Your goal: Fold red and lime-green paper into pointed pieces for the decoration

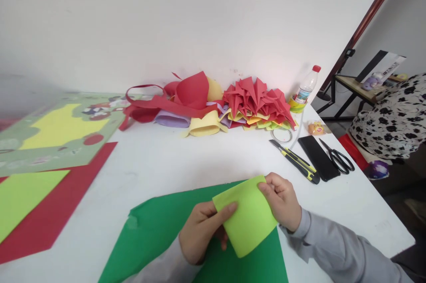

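A lime-green piece of paper (248,218) is held up between both hands, above a large green sheet (156,225) on the white table. My left hand (204,229) grips its left side, thumb on the front and fingers behind. At the upper right corner my right hand (282,198) pinches the paper between thumb and fingers. Whether the piece is folded I cannot tell for sure. Both forearms are in grey sleeves.
Red folded paper spikes (254,99) and rolled paper shapes (204,123) lie along the wall. To the right are a utility knife (296,163), a black case (318,157), scissors (337,156) and a bottle (306,87). Red sheets (66,203) lie left. A person in patterned cloth (392,116) is at right.
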Available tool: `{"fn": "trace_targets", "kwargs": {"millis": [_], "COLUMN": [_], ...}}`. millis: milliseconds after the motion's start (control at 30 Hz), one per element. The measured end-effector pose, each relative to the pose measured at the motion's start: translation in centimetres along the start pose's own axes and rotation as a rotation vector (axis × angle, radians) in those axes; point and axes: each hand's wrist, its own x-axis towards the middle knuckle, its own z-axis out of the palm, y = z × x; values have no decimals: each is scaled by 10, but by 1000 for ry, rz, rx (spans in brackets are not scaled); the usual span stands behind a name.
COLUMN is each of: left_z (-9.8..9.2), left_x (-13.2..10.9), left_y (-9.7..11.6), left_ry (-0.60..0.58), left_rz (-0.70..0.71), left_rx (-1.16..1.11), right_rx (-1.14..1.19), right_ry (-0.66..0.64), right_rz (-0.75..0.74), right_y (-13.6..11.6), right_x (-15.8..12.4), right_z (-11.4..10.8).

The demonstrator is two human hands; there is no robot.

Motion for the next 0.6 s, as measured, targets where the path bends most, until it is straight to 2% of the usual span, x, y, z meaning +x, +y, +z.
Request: {"fn": "trace_targets", "kwargs": {"millis": [133,600], "left_z": [-1,-3], "left_x": [1,3], "left_y": [4,-2], "left_ry": [48,29], "left_rz": [51,1], "left_rx": [-6,-53], "right_rx": [13,27], "right_ry": [37,42], "right_rz": [18,25], "right_y": [-1,1], "right_x": [1,2], "right_z": [1,1]}}
